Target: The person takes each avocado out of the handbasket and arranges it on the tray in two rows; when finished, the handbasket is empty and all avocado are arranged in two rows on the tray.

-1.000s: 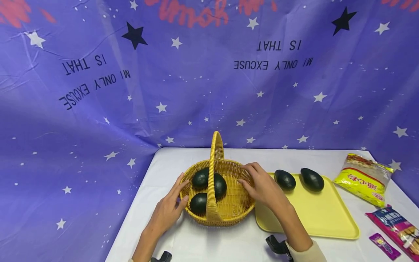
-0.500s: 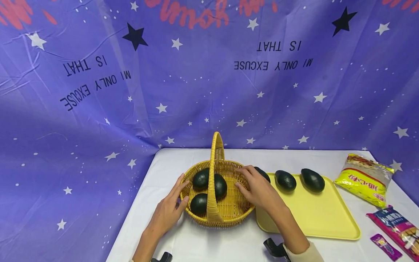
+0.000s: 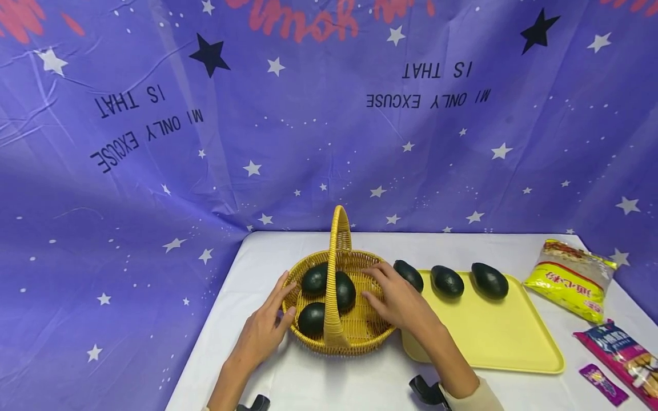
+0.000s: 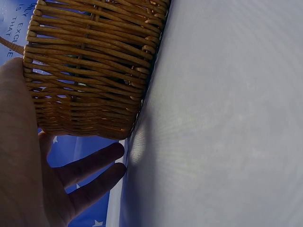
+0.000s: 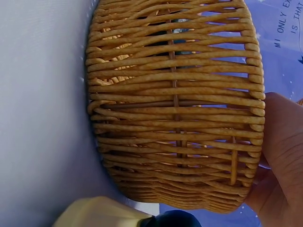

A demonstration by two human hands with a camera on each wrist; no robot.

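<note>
A yellow wicker basket point(image 3: 367, 342) with an arched handle stands on the white table. Three dark green avocados point(image 3: 345, 291) lie inside, toward its left. At the left rim rests my left hand point(image 3: 262, 331); in the left wrist view two of its fingers point(image 4: 97, 163) stretch out below the woven wall. My right hand point(image 3: 403, 299) reaches over the right rim, its loosely bent fingers above the basket's right part and nothing held. The right wrist view shows this hand point(image 5: 284, 156) at the rim, with most of its fingers hidden behind the wicker.
A yellow tray point(image 3: 498, 337) lies right of the basket, with three more avocados point(image 3: 448, 282) along its far side. Farther right are a yellow bag point(image 3: 570, 279), a pink and blue snack pack point(image 3: 622, 354) and a small purple packet point(image 3: 604, 385). A starry purple cloth point(image 3: 329, 125) hangs behind.
My right hand has shifted left, farther over the basket, so the leftmost avocado by the tray now shows. The left hand and the basket have stayed in place.
</note>
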